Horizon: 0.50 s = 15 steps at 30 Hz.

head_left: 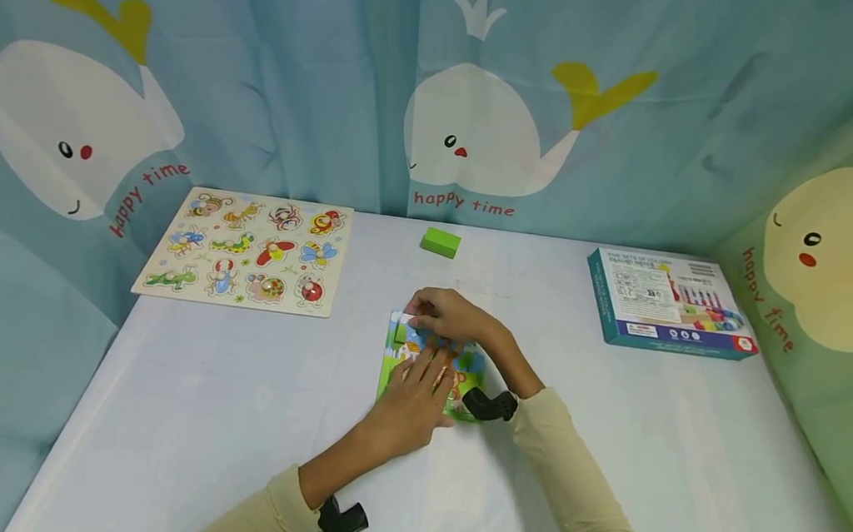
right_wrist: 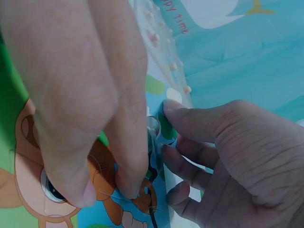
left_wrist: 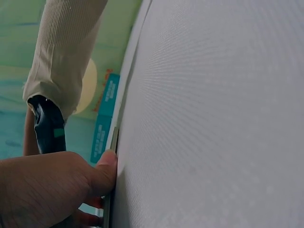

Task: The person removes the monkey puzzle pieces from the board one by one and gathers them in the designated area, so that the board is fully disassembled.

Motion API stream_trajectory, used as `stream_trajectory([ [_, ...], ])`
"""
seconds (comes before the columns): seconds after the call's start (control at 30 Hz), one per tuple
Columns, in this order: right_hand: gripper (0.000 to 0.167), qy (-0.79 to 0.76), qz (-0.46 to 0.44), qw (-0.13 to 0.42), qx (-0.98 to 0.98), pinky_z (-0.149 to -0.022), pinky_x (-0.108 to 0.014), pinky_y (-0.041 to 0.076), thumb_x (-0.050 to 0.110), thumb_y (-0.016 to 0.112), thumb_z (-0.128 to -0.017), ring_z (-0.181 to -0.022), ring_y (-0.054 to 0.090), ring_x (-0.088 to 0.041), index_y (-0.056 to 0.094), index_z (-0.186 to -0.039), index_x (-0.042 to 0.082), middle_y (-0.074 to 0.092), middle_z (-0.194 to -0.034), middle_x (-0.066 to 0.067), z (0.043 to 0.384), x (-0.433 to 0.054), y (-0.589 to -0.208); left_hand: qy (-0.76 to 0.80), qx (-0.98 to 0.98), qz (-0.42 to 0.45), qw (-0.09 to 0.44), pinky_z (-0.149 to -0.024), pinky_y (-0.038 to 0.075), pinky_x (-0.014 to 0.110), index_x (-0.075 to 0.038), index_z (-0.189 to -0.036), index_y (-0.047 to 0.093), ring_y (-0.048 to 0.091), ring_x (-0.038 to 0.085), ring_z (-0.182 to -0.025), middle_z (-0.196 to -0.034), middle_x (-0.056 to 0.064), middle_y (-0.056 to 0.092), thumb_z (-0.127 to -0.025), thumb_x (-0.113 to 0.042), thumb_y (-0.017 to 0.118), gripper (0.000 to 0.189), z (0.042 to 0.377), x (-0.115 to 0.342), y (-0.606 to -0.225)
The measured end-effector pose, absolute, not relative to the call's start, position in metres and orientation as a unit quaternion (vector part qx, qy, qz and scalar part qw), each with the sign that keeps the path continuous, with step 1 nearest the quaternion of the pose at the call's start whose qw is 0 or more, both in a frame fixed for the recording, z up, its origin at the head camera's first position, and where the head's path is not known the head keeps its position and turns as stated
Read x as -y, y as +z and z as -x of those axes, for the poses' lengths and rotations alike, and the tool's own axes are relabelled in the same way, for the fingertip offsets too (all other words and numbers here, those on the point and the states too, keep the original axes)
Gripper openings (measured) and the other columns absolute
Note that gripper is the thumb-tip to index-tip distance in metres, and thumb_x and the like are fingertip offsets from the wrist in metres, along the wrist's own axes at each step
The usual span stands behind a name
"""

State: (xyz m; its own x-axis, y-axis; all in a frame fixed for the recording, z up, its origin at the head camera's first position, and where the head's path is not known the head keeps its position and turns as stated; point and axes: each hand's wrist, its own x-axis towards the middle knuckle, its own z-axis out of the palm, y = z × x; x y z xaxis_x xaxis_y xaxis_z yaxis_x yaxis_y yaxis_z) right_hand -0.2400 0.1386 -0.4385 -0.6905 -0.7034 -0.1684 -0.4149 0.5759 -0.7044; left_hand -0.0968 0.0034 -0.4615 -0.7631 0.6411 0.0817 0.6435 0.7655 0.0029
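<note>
A colourful jigsaw puzzle [head_left: 393, 355] with a cartoon animal picture lies on the table between both hands. My left hand [head_left: 410, 402] rests on it from the near side, fingers extended and spread over the picture; in the left wrist view its thumb [left_wrist: 108, 166] touches the board's edge. At the far edge, my right hand [head_left: 456, 314] reaches over. In the right wrist view its thumb and curled fingers pinch a blue and green puzzle piece [right_wrist: 167, 121] at the border, beside the left fingers [right_wrist: 130, 175]. Parts of the picture are hidden under the hands.
A green block [head_left: 440, 242] lies beyond the puzzle. To the left is a wooden board of insect pictures [head_left: 247, 256]. A teal-edged flat box [head_left: 672, 302] lies at the right. Whale-printed curtains [head_left: 474, 136] stand behind the white table [head_left: 249, 419].
</note>
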Motion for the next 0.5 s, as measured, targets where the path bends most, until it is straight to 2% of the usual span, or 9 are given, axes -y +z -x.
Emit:
stream_trajectory([
  [0.2,0.014,-0.39,0.295,0.222,-0.843,-0.076,-0.029,0.052,0.017,0.057,-0.1,-0.081,0.064,-0.017,0.061,-0.106,0.005,0.066,-0.092,-0.008,0.24,-0.144,-0.439,-0.018,0.939,0.341,0.037,-0.106,0.043,0.047,-0.006,-0.143,0.045,0.03,0.037,-0.144,-0.155,0.019,0.033,-0.096,-0.052,0.052,0.066,0.097,-0.004,-0.463],
  [0.4,0.018,-0.462,0.265,0.173,-0.829,-0.068,-0.036,0.055,0.012,0.055,-0.1,-0.069,0.064,-0.027,0.061,-0.11,-0.002,0.064,-0.084,-0.017,0.237,-0.16,-0.433,-0.031,0.939,0.339,0.05,-0.105,0.044,0.047,-0.007,-0.141,0.048,0.033,0.036,-0.143,-0.154,0.018,0.035,-0.094,-0.052,0.055,0.066,0.098,-0.003,-0.464],
  [0.5,0.02,-0.473,0.251,0.143,-0.832,-0.067,-0.039,0.055,0.01,0.054,-0.1,-0.07,0.062,-0.032,0.063,-0.113,-0.003,0.063,-0.083,-0.02,0.235,-0.175,-0.43,-0.034,0.939,0.336,0.058,-0.105,0.044,0.047,-0.007,-0.139,0.049,0.035,0.035,-0.142,-0.154,0.018,0.036,-0.093,-0.052,0.056,0.065,0.098,-0.003,-0.464],
])
